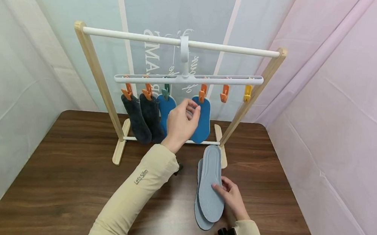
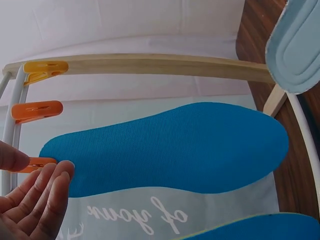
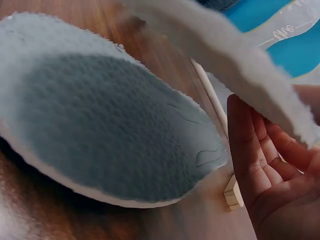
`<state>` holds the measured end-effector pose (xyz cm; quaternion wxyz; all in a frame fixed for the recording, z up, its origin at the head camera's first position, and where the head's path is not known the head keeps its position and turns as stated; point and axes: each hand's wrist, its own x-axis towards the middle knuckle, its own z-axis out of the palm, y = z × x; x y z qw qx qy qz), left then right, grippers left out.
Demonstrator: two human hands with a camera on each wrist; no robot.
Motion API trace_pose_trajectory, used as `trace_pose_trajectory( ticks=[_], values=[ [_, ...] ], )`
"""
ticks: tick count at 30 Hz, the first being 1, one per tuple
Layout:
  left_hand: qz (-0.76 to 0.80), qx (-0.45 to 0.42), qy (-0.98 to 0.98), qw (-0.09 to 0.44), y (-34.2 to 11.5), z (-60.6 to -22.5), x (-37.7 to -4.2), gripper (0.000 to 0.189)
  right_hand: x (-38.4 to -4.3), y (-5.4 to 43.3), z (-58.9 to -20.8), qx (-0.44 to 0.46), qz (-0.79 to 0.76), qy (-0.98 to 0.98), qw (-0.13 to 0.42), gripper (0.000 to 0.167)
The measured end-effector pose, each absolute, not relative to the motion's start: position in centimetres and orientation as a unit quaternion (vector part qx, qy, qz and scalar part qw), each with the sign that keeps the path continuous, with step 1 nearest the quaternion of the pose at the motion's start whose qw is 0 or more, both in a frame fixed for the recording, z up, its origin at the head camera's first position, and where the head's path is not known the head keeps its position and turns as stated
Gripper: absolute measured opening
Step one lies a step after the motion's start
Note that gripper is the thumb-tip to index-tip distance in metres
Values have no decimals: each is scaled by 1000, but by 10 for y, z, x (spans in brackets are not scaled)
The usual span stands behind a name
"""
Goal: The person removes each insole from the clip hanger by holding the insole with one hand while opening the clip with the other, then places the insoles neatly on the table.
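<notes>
My left hand (image 1: 183,120) is raised in front of the hanger, with its loosely bent fingers beside the orange clip (image 1: 202,93) on a blue insole (image 1: 203,122). In the left wrist view, the thumb and fingertips stand apart around that orange clip (image 2: 37,164), and the blue insole (image 2: 175,150) hangs from it. Lower right, my right hand (image 1: 233,197) pinches the edge of a grey insole (image 1: 211,188) between thumb and fingers. A second grey insole (image 1: 203,219) shows beneath it; its textured face (image 3: 110,130) is seen in the right wrist view.
A white hanger (image 1: 151,79) hooks over the white bar of a wooden rack (image 1: 97,71). Dark socks (image 1: 136,118) and another blue insole (image 1: 165,107) hang to the left. Orange (image 1: 224,93) and yellow (image 1: 247,93) clips hang at right. Pale curtains enclose the brown table (image 1: 65,196).
</notes>
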<state>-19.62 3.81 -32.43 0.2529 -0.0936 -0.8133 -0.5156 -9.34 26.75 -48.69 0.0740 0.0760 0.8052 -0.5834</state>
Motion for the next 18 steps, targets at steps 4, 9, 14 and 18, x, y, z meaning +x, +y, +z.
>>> trace_pose_trajectory(
  ticks=[4,9,14,18],
  values=[
    [-518,-95,-811,254,34,-326,-195,18,-92,266,-493,77,-588,801,78,38],
    [-519,-94,-810,255,30,-327,-195,17,-90,264,-500,87,-583,804,75,43],
    [-522,-92,-810,250,29,-328,-195,16,-90,263,-509,100,-568,813,79,48],
    [-526,-91,-810,245,28,-328,-195,17,-88,262,-514,100,-562,818,78,49]
  ],
)
